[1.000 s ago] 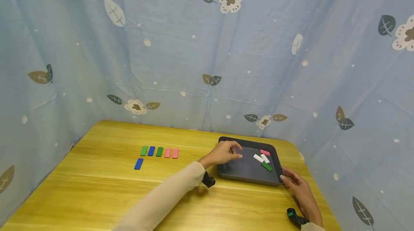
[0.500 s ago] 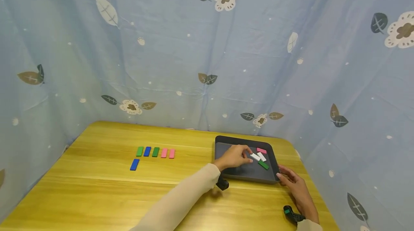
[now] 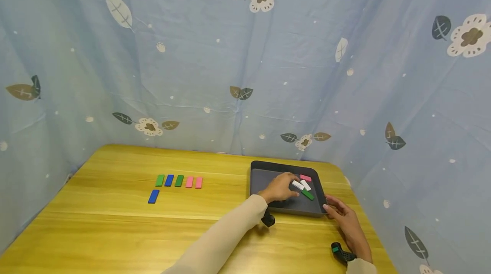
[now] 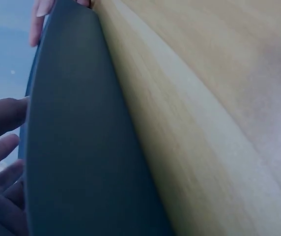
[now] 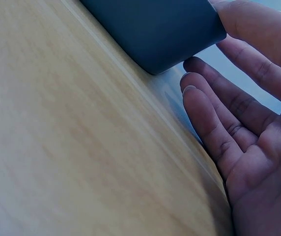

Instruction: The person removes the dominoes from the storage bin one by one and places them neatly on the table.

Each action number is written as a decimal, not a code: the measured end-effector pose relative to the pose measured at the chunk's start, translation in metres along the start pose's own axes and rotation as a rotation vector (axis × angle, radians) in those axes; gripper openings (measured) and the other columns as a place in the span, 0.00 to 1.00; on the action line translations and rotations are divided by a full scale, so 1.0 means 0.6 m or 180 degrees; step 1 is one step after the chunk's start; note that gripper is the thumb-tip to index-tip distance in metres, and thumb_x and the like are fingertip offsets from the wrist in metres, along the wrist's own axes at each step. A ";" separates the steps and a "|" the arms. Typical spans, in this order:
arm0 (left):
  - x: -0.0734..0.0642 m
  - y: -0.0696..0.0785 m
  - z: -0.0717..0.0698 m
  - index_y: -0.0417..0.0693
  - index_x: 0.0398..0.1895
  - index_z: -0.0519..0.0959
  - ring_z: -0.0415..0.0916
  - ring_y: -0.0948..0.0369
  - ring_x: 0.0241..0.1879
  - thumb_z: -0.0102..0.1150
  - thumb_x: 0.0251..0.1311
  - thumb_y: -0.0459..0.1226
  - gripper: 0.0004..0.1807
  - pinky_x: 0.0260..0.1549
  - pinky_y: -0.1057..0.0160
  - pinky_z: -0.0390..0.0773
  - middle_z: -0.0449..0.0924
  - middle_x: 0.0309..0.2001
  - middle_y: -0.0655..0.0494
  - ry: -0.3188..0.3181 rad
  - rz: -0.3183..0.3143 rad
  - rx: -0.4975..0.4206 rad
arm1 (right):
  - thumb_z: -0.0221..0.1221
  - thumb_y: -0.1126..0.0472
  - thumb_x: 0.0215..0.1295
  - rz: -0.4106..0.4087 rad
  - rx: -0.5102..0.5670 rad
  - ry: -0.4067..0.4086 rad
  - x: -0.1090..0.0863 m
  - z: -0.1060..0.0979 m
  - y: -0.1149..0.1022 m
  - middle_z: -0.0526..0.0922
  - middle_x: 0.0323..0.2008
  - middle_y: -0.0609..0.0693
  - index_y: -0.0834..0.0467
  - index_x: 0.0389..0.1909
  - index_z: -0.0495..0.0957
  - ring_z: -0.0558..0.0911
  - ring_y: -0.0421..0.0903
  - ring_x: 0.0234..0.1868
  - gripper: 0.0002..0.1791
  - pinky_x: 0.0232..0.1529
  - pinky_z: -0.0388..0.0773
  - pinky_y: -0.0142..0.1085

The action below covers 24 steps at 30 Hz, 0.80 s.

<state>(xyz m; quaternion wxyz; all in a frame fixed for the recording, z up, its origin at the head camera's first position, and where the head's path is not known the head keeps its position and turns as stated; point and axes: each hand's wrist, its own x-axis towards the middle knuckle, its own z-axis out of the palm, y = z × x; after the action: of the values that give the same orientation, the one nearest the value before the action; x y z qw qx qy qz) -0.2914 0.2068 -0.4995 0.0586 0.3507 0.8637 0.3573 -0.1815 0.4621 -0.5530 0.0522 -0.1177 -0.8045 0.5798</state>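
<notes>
My left hand [image 3: 281, 187] is inside the dark grey tray [image 3: 291, 211], its thumb and fingers spread around the near end of a white tile [image 3: 298, 185], with a gap still showing. Beside that tile lie another white tile [image 3: 305, 185], a green tile [image 3: 307, 194] and a pink tile [image 3: 305, 177]. My right hand [image 3: 347, 218] holds the tray's near right corner, thumb at the rim and index finger along the outer side. In the right wrist view, the other fingers [image 5: 214, 108] lie loose beside the tray. The tray's wall [image 4: 81, 118] hides the tiles from the left wrist view.
On the wooden table [image 3: 115, 231], to the left, stands a row of a light green tile [image 3: 160, 180], a blue tile [image 3: 169, 180], a dark green tile [image 3: 179, 180] and two pink tiles [image 3: 189, 181]. Another blue tile [image 3: 153, 196] lies nearer. A patterned curtain [image 3: 192, 73] hangs behind.
My left hand has moved right, from the tray's left part to the white tile. The right hand stays at the corner. The head view has shifted slightly.
</notes>
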 end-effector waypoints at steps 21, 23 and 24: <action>0.010 -0.010 0.006 0.38 0.62 0.79 0.72 0.65 0.28 0.74 0.61 0.36 0.27 0.40 0.67 0.74 0.79 0.32 0.54 -0.0232 -0.0108 0.0022 | 0.66 0.46 0.69 0.0014 -0.0008 -0.0005 -0.003 0.001 -0.007 0.73 0.66 0.58 0.53 0.74 0.70 0.81 0.39 0.52 0.36 0.48 0.80 0.35; 0.011 -0.015 0.007 0.37 0.65 0.77 0.71 0.65 0.24 0.73 0.62 0.37 0.29 0.35 0.68 0.74 0.77 0.24 0.57 -0.0328 -0.0167 -0.0050 | 0.66 0.46 0.69 0.0023 -0.0009 0.0003 -0.002 0.002 -0.006 0.73 0.66 0.57 0.53 0.74 0.70 0.81 0.40 0.52 0.36 0.48 0.81 0.35; 0.011 -0.018 0.008 0.35 0.66 0.76 0.71 0.64 0.21 0.73 0.63 0.36 0.30 0.31 0.67 0.75 0.76 0.21 0.56 -0.0380 -0.0217 -0.0175 | 0.66 0.46 0.69 0.0026 -0.0011 0.0006 -0.002 0.002 -0.005 0.73 0.66 0.58 0.53 0.74 0.70 0.81 0.40 0.51 0.36 0.48 0.81 0.35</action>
<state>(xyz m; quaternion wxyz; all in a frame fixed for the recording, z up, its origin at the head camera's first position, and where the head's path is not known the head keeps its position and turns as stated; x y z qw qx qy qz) -0.3010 0.2084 -0.5089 0.1319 0.3400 0.8599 0.3571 -0.1811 0.4597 -0.5502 0.0504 -0.1216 -0.8050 0.5785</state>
